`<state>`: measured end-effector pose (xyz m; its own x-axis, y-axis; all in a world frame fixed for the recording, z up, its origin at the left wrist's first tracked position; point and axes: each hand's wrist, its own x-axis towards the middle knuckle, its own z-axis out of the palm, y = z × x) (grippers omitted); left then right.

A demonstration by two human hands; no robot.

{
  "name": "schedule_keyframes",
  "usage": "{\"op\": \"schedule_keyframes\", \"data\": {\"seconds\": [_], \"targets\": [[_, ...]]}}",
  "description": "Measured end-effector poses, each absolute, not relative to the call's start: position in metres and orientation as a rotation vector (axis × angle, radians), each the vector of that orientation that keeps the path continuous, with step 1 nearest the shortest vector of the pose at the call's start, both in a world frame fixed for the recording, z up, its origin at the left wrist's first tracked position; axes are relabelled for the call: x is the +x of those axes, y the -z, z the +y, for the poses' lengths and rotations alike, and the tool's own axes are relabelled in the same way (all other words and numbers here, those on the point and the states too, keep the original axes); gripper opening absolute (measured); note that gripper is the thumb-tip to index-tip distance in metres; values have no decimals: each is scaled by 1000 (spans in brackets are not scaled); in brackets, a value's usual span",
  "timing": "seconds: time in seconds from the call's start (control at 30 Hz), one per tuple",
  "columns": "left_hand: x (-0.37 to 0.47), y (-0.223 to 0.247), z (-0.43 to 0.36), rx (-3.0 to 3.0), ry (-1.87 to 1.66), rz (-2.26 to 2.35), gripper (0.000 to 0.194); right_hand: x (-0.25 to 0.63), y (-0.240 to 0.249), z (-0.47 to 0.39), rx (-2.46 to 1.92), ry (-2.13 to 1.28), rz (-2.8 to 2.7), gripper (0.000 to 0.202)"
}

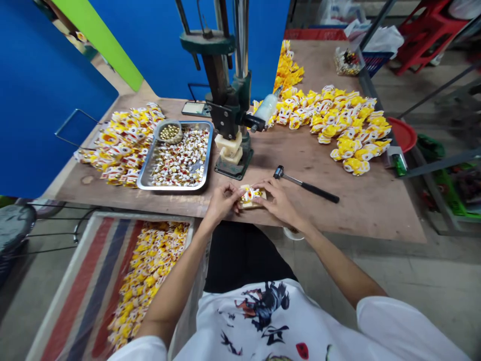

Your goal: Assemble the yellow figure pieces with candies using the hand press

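A small yellow and white figure [250, 194] lies on a pale block [259, 203] at the table's front edge. From the left, my left hand [224, 200] pinches the figure's edge with thumb and forefinger. My right hand [277, 199] is at its right side, thumb and fingers pressed on the figure and the block. Just beyond my hands stands a dark green press [225, 110] with a cream block [230, 146] on its base. A hammer [306, 185] with a black handle lies right of my right hand.
A metal tray [208, 150] of small white and red pieces holds a bowl [170, 132] of gold beads. Yellow figures pile up at left [126, 143] and right [338, 118]. A crate [98, 260] of more figures stands below the table [296, 155]. A bottle [268, 108] leans beside the press.
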<state>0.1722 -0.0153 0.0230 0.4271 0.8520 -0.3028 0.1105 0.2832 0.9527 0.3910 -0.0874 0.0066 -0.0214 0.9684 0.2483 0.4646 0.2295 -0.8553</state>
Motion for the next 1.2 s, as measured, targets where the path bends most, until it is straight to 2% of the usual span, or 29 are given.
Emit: {"op": "schedule_keyframes", "data": {"seconds": [0.13,0.3,0.43,0.53,0.63,0.73,0.87,1.0,1.1,1.2], "targets": [[156,-32,-1,1249,-649,1050,53,399,-11,-88,-1361,-790,-1625,36],[86,-51,79,1796,-1106,1572,24,428,-28,-90,-1447,-674,-1553,41],[51,-49,141,2351,-694,1529,10,410,-35,-93,-1393,-626,-1822,48],[53,-39,158,2525,-418,1452,10,379,-30,-92,-1385,-544,-1876,40],[60,-33,162,2556,-301,1528,13,364,-24,-89,-1427,-478,-1870,29],[61,-35,165,2520,-261,1600,17,366,-24,-86,-1446,-464,-1947,26],[53,-42,169,2331,-596,1562,17,371,-20,-88,-1377,-496,-1918,26],[52,-50,154,1738,-1017,1493,22,372,-18,-88,-1406,-443,-1910,24],[67,-58,124,1368,-1087,1212,30,380,-36,-78,-1342,-593,-1905,28],[95,-63,83,1257,-1071,941,39,386,-66,-59,-1315,-726,-1654,35]]}}
